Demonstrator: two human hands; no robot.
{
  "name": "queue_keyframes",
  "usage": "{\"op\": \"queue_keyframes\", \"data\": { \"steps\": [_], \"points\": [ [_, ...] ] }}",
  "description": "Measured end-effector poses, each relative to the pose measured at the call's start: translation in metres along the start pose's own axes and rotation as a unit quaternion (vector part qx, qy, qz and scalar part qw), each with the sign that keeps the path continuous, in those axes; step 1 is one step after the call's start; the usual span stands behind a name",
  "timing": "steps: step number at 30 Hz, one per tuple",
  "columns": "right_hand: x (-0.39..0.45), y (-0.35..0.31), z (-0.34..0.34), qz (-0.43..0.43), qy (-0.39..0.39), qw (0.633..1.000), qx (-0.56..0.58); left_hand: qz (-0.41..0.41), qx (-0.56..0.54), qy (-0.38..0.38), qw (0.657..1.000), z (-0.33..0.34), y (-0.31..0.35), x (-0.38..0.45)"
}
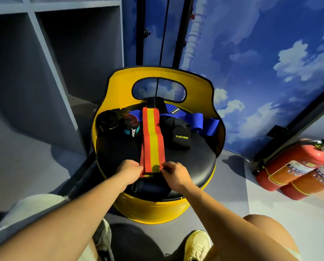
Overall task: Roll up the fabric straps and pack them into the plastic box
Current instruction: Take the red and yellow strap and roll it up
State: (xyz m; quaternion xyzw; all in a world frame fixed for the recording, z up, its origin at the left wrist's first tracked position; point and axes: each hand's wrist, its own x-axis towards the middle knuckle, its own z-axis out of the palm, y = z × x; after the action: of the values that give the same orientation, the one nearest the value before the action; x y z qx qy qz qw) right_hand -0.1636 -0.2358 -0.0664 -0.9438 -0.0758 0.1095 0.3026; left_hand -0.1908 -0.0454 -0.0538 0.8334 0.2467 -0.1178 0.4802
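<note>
On the black seat of the yellow chair, a red-and-yellow strap lies flat, running lengthwise toward the backrest. The left hand and right hand pinch its near end at either corner. Rolled straps, a black wrap and a blue strap lie beside it.

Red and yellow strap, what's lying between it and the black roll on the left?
In the head view, a rolled strap with a teal band sits between the red and yellow strap and the black roll.
</note>
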Motion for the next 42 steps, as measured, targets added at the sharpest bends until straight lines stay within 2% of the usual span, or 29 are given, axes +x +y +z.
{"op": "queue_keyframes", "data": {
  "steps": [4,11,15,20,30,38,42],
  "points": [
    [0.003,0.005,0.006,-0.074,0.003,0.997,-0.037,0.006,-0.013,-0.004,1.0,0.006,-0.004,0.005],
    [-0.009,0.008,0.015,-0.135,-0.004,0.99,-0.051,0.017,-0.019,-0.019,1.0,0.015,-0.017,0.009],
    [-0.014,0.012,0.016,-0.174,-0.021,0.983,-0.063,0.101,0.093,-0.002,0.99,0.014,-0.015,0.003],
    [-0.009,0.013,0.019,-0.184,0.008,0.977,-0.105,0.202,0.184,-0.02,0.962,0.018,-0.019,-0.002],
    [0.002,0.016,0.013,-0.226,0.013,0.963,-0.145,0.287,0.276,-0.014,0.917,0.018,-0.021,0.005],
    [0.021,0.011,0.001,-0.207,-0.042,0.976,-0.06,0.246,0.21,-0.019,0.946,0.011,-0.019,0.021],
    [0.025,0.009,0.005,-0.19,-0.006,0.98,-0.059,0.228,0.159,0.022,0.96,0.01,-0.014,0.026]
  ]
}}
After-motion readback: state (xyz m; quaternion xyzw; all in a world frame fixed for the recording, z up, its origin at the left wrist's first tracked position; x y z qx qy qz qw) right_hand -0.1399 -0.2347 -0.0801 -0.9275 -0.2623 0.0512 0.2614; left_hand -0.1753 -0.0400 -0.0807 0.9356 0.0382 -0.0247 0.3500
